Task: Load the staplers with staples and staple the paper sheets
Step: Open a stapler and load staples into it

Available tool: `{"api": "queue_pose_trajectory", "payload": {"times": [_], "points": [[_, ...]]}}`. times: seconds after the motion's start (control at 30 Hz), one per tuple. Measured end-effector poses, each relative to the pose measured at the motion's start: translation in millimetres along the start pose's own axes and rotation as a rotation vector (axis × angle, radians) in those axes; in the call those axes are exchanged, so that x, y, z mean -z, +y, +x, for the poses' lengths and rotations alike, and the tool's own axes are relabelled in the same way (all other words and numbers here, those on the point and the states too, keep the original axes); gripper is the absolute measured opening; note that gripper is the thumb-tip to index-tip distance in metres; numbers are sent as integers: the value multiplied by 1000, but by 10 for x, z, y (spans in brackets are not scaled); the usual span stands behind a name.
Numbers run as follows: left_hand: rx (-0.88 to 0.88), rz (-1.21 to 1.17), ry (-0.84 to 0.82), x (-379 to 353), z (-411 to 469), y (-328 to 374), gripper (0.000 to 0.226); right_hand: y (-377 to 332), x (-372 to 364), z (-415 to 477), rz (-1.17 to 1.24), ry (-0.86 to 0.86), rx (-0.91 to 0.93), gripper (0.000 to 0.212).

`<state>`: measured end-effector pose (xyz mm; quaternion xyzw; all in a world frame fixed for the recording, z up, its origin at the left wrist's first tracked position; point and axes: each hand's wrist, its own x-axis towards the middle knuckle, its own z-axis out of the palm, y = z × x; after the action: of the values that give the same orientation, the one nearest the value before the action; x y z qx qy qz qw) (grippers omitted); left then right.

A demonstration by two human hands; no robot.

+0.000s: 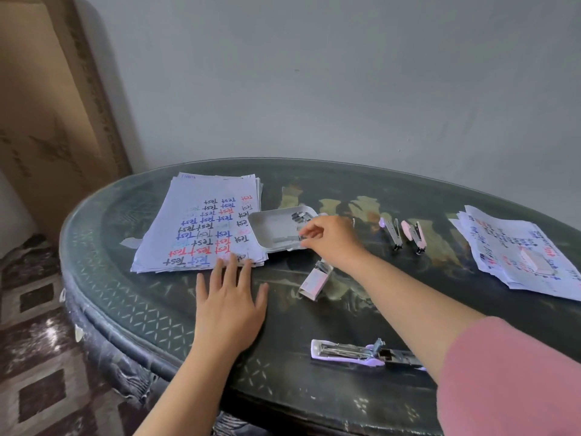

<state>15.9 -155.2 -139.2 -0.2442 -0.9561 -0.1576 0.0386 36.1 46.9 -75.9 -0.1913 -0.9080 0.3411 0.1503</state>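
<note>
A white tray (270, 228) with staple strips (300, 216) stands mid-table, partly on a stack of paper sheets (201, 221) covered in handwritten words. My right hand (330, 239) reaches into the tray and pinches a staple strip at its right edge. My left hand (228, 302) lies flat on the table, fingertips touching the near edge of the paper stack. A purple stapler (361, 354) lies opened out near the front edge, its magazine exposed. Two small staplers, one purple (392, 232) and one pink (415, 236), lie further right. A staple box (316, 280) lies open below the tray.
A second pile of written sheets (518, 253) sits at the right with a pink box on it. The dark oval glass-topped table (314, 388) stands against a grey wall. A tall cardboard carton (47, 99) leans at the left over patterned floor.
</note>
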Motion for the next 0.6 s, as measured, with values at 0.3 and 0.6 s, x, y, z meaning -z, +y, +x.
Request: {"api": "queue_pose_trajectory", "payload": {"times": [0.3, 0.6], "points": [[2, 29, 41, -56, 33, -21, 74, -23, -345, 452, -103, -170, 16, 19], [8, -18, 39, -13, 5, 12, 64, 231, 384, 6, -263, -265, -66, 12]]}}
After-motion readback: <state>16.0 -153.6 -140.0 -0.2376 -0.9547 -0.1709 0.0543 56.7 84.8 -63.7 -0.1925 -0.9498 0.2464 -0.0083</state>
